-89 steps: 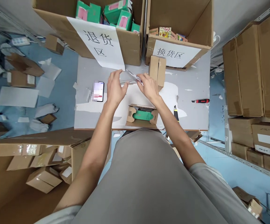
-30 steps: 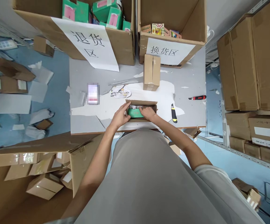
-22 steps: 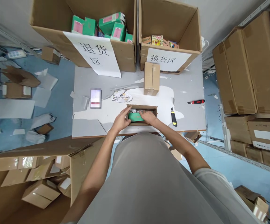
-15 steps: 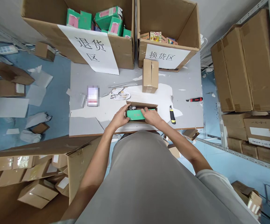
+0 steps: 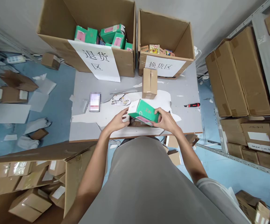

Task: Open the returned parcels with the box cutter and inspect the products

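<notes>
The grey worktop (image 5: pixel 88 132), with ragged white patches on its surface, spans the middle. At the lower left stands a large carton (image 5: pixel 80 177) heaped with taped parcels (image 5: pixel 31 203). Two bins stand along the worktop's far side: the left bin (image 5: pixel 127 65) holds green-and-pink boxes (image 5: pixel 92 35), and the right bin (image 5: pixel 159 31) holds small, brightly printed packs (image 5: pixel 154 49). Each carries a white sign on its front, 退货区 (image 5: pixel 99 60) and 换货区 (image 5: pixel 164 66). On the right, tall cartons (image 5: pixel 239 77) stand above smaller ones on a shelf.

Just in front of the right bin sits a taped box (image 5: pixel 149 84). Nearer the person, the green box (image 5: pixel 147 109) is tilted above an open carton (image 5: pixel 137 123), its white end to the left and its pink side toward the person. The right hand (image 5: pixel 166 120) grips its right end, thumb below and fingers above. The left hand (image 5: pixel 118 121) is curled beside the open carton's left end; whether it is closed on anything cannot be told.

A blurred phone (image 5: pixel 95 102) lies at left, a crumpled wad (image 5: pixel 121 100) behind the green box, and a red cutter (image 5: pixel 193 105) at far right.
</notes>
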